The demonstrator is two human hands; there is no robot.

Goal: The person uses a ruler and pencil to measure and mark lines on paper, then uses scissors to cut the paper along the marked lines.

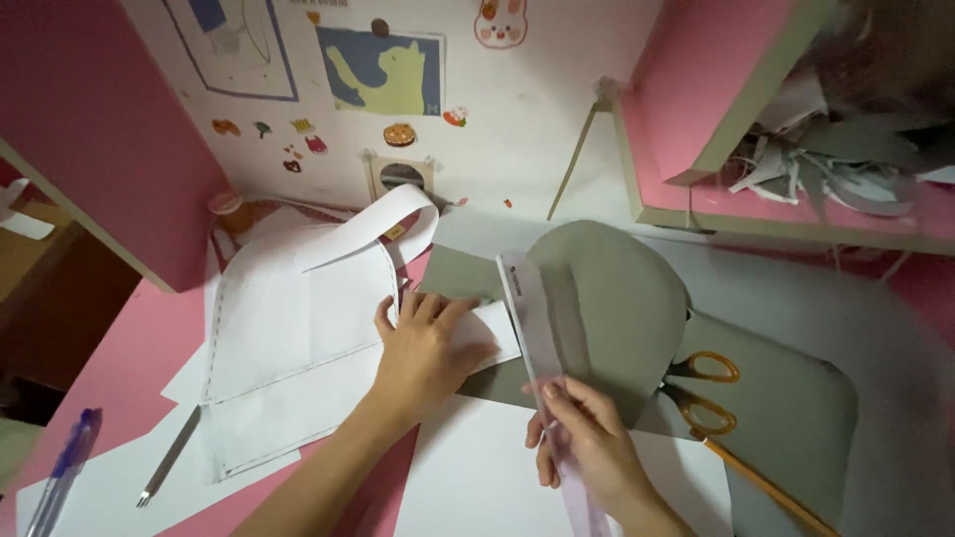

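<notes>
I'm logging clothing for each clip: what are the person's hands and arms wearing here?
Nothing shows on either: the left hand and right hand are bare, with no gloves, rings or watch visible, and both forearms are uncovered up to the frame edge, no sleeves in sight.

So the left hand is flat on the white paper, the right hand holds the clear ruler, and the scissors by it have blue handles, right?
Not quite: the head view shows the scissors have orange handles, not blue. The rest stands: left hand flat on the white paper, right hand holding the clear ruler.

A long, clear plastic ruler (542, 348) slants up across a flat sheet of grey card (607, 298), its near end pinched, while a white paper strip (477, 333) lies flat, pressed beside it.
</notes>
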